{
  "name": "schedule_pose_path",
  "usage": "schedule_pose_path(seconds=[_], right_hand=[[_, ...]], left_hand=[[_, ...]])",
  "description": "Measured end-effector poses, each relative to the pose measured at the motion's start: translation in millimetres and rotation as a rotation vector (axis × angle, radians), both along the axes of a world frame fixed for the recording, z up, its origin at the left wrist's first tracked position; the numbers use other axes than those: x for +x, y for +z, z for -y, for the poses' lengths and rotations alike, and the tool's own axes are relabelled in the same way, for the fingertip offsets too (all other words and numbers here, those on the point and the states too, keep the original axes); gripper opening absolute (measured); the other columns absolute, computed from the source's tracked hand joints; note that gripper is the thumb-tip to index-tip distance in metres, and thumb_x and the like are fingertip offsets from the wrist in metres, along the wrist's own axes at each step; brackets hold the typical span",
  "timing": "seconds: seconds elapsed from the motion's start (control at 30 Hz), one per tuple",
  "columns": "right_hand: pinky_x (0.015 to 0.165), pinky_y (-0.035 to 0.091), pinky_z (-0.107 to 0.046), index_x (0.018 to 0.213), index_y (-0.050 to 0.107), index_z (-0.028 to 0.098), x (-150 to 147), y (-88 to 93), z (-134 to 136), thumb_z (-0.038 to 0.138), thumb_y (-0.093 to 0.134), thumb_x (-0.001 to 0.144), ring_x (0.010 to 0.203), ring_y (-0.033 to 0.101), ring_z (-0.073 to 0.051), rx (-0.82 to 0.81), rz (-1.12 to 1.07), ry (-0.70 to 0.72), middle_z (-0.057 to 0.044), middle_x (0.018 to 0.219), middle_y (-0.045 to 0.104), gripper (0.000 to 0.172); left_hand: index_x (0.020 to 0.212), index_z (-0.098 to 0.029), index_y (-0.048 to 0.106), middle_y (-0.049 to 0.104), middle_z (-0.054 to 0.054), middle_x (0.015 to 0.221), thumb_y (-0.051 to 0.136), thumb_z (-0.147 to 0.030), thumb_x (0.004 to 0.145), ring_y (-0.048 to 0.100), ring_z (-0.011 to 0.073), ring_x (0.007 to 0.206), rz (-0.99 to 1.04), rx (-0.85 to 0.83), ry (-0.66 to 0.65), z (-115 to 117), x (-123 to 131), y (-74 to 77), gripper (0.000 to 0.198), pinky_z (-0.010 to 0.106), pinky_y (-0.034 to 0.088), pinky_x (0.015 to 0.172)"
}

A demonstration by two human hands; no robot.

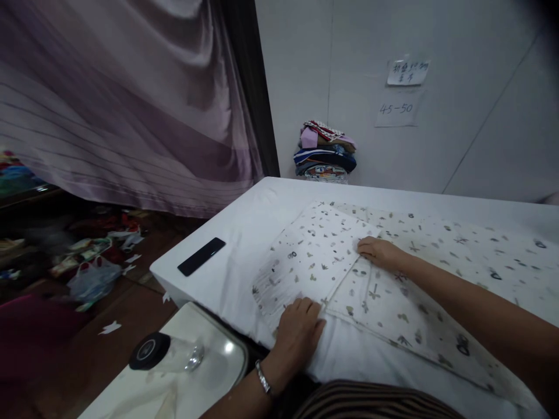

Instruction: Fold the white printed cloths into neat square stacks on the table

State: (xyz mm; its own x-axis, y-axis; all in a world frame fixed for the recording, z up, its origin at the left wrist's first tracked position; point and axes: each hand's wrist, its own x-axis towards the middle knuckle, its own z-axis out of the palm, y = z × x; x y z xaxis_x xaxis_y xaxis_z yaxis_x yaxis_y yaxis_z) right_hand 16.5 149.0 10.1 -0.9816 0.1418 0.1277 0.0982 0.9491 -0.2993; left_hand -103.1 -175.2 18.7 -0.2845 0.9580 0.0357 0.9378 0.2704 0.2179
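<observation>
A white cloth (441,273) printed with small leaves and other little motifs lies spread across the white table. Its left part is turned over, making a folded flap (318,244) on top of the rest. My left hand (300,327) grips the near corner of this flap with bent fingers. Farther back, my right hand (379,252) is closed on the flap's right edge, its fingers together. Both thumbs are mostly hidden. A silver bracelet (262,377) circles my left wrist.
A black phone (201,256) lies on the table's (238,233) left part. At lower left, a clear bottle with a black lid (149,350) lies on a pale surface. Folded fabrics (325,152) are stacked by the wall. A curtain (174,105) hangs at left; plastic bags (94,279) litter the floor.
</observation>
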Motion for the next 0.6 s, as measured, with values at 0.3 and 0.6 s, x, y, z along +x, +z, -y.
schedule_pose_path(seconds=[0.3, 0.6], right_hand=[[0.088, 0.044, -0.038, 0.101, 0.068, 0.018, -5, -8.2, -2, 0.023, 0.04, 0.088, 0.101, 0.056, -0.023, 0.084, -0.029, 0.063, -0.011, 0.112, 0.062, 0.032], [0.08, 0.04, -0.036, 0.092, 0.065, 0.014, -13, -5.0, 6, 0.011, 0.039, 0.086, 0.089, 0.055, -0.023, 0.367, 0.039, 0.031, -0.014, 0.098, 0.063, 0.026]], left_hand=[[0.101, -0.021, 0.055, 0.056, 0.004, 0.101, 0.046, -0.006, 0.079, 0.047, 0.0203, 0.093, 0.002, -0.075, 0.053, 15, 3, 7.2, 0.028, 0.033, 0.039, 0.08], [0.102, -0.017, 0.054, 0.055, 0.007, 0.103, 0.041, 0.006, 0.071, 0.048, 0.0215, 0.093, -0.077, -0.14, 0.056, 10, 7, 9.6, 0.042, 0.031, 0.04, 0.076]])
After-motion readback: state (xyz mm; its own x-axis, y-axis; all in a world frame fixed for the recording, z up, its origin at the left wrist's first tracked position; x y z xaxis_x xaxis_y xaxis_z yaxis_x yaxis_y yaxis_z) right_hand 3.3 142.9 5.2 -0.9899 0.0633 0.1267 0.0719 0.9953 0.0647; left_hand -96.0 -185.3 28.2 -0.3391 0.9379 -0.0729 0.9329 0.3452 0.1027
